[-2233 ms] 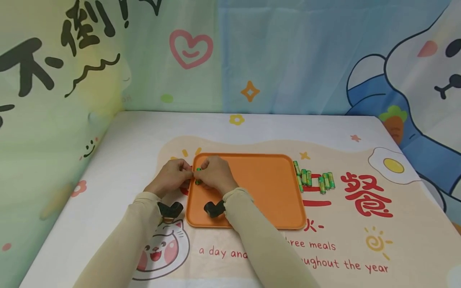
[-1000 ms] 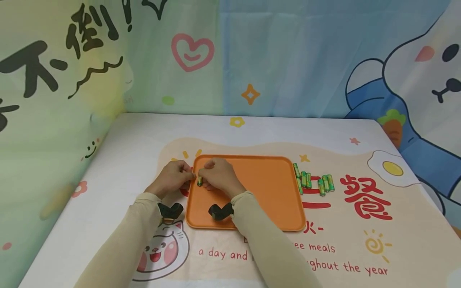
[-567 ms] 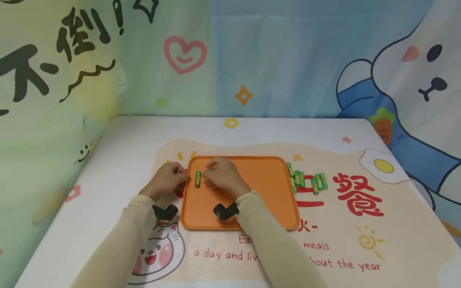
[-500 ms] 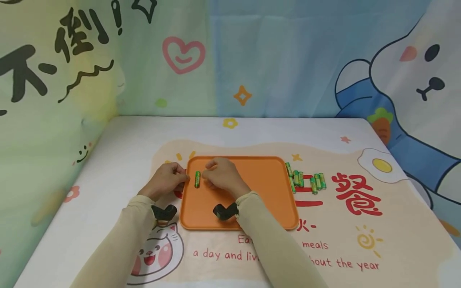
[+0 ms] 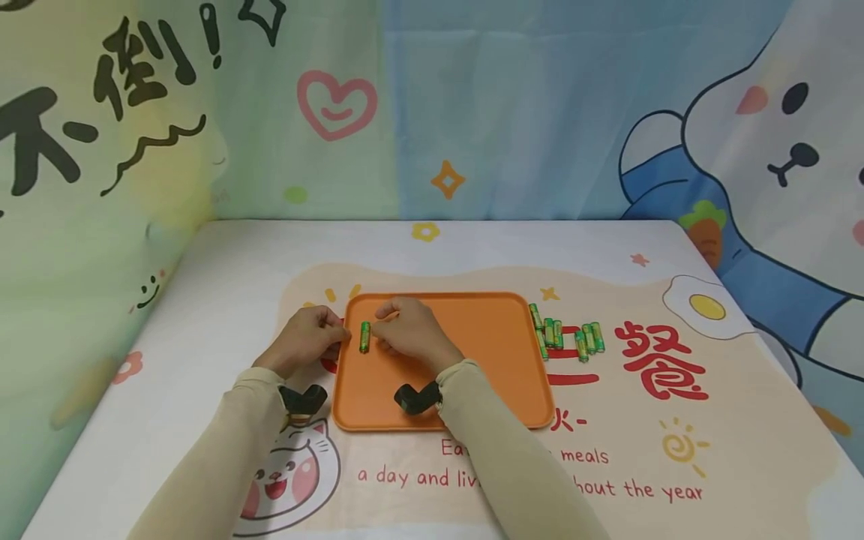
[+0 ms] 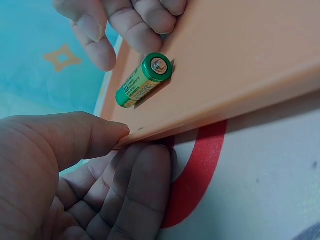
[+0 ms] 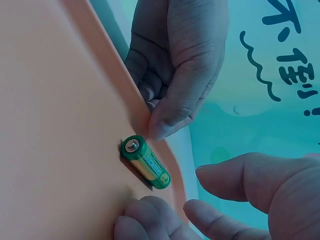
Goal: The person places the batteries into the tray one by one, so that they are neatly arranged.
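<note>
A green AA-type battery (image 5: 364, 337) lies near the left edge of an orange tray (image 5: 486, 360), pointing front to back. Its metal nub shows in both wrist views. My left hand (image 5: 307, 339) pinches the tray's left rim, thumb (image 6: 100, 135) on top and curled fingers at the outer side. Just right of the battery is my right hand (image 5: 413, 330). In the right wrist view, its thumb (image 7: 235, 177) and fingers stand apart with nothing between them, fingertips close beside the battery.
Several more green batteries (image 5: 550, 334) lie along and beyond the tray's right edge, on the printed tablecloth (image 5: 634, 450). A printed cloth backdrop (image 5: 513, 112) hangs behind the table. Black wrist cameras (image 5: 416, 399) sit below both hands.
My right hand held the battery at the tray's left side, then let go and drew slightly right; the battery now lies uncovered. The left hand stayed at the rim. The head view shifted a little.
</note>
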`<state>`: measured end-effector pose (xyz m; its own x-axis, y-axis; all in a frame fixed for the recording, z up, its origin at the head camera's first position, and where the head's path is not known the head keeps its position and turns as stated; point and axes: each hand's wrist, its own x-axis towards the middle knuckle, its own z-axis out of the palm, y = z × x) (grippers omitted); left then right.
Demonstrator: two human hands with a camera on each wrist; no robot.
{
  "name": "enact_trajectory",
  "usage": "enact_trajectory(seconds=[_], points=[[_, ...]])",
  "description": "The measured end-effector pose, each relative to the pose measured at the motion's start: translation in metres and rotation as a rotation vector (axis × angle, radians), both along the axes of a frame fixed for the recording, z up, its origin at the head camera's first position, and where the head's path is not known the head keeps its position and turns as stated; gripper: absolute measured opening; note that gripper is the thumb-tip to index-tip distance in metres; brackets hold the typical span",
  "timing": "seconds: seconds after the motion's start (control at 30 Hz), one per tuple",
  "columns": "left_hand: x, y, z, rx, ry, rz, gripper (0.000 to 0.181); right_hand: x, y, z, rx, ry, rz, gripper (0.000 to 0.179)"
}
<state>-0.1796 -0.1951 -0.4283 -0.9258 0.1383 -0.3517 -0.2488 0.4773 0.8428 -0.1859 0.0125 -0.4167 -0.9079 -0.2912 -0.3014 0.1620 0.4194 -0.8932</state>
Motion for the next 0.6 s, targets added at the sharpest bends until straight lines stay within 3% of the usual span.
enact_trajectory(seconds=[0.17, 0.3, 0.43, 0.6], points=[[0.000, 0.002, -0.001, -0.024, 0.009, -0.002, 0.018, 0.001, 0.022, 0.009, 0.032, 0.067, 0.008, 0.032], [0.001, 0.001, -0.002, -0.024, 0.008, -0.010, 0.020, -0.003, 0.062, 0.021, 0.079, 0.154, -0.024, 0.032], [0.001, 0.001, -0.002, -0.049, 0.007, -0.017, 0.021, -0.007, 0.118, 0.031, 0.176, 0.206, -0.129, 0.032], [0.000, 0.001, -0.002, -0.059, 0.006, -0.023, 0.022, -0.003, 0.191, 0.037, 0.342, 0.188, -0.298, 0.032]])
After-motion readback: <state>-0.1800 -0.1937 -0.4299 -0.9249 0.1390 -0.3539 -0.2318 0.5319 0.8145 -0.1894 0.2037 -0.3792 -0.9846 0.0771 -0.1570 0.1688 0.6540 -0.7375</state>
